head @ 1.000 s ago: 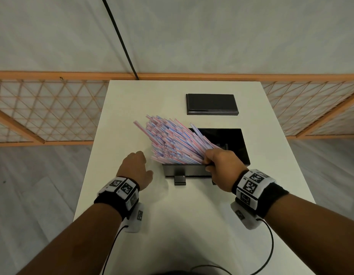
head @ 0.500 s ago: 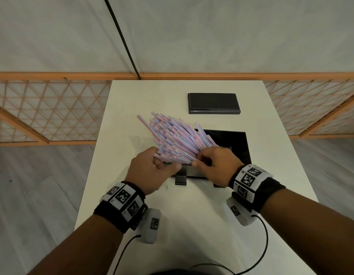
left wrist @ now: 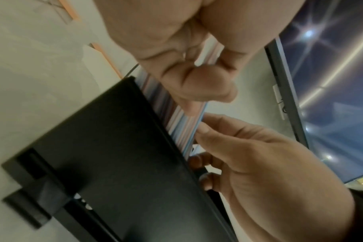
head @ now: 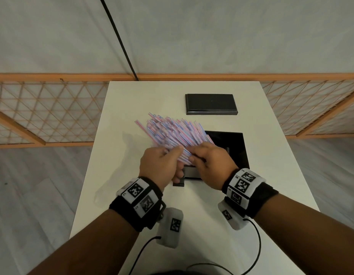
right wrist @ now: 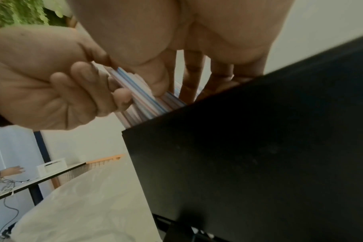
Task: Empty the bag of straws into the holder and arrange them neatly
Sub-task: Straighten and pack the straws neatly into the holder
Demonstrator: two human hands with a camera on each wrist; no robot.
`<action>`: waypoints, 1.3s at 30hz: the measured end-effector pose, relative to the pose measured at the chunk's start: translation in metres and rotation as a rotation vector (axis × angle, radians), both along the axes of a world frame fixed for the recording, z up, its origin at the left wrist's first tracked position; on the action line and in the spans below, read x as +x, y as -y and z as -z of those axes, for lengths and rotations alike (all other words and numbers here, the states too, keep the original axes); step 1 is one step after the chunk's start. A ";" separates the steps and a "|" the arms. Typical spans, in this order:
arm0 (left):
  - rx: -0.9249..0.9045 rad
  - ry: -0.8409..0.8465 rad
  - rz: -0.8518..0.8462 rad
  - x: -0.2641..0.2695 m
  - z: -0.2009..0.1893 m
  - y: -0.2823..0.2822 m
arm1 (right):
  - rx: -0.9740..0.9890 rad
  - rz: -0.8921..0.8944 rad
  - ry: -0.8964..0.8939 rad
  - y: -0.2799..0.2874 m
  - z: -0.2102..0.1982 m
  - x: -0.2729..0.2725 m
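Both hands sit at the near, low end of the straws (head: 172,135), just above the holder (head: 234,147). Left hand (head: 161,165) is curled round the bundle from the holder's left side, thumb & fingers pinching the lower ends; wrist view shows fingers wrapped on the striped tubes. Right hand (head: 210,165) pinches the same ends from the holder's right side, w/ fingertips reaching down to the holder's front rim.

Straws: feet in the holder's left part, bundle leaning hard up & away from the holder toward the far left, tops fanned over the counter (head: 192,215). Long axis is diagonal, not upright and not along the holder's slot. Right part of the holder looks dark; can't tell if any straws lie there.

Key relation, as I read it: the fan hangs off to the holder's left, so the left hand is on the side it leans to and is better placed to push the tops back over the holder, while the right hand pins the feet. Risk: outer straws sliding off onto the counter left of the holder.

Black lid (head: 211,104) lies beyond the holder, well apart. Bag: limp clear film on the counter left of the holder, faint, not sure.
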State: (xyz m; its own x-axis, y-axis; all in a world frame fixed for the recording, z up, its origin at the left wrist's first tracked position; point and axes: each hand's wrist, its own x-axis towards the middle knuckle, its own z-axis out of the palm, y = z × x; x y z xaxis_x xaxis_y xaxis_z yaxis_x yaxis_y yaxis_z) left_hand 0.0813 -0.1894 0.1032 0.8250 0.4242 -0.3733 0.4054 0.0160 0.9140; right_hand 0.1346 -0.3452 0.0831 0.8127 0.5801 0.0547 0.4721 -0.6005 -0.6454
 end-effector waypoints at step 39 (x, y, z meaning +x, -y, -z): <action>-0.005 -0.066 -0.013 -0.010 0.004 -0.019 | -0.229 0.116 -0.016 0.005 -0.016 0.047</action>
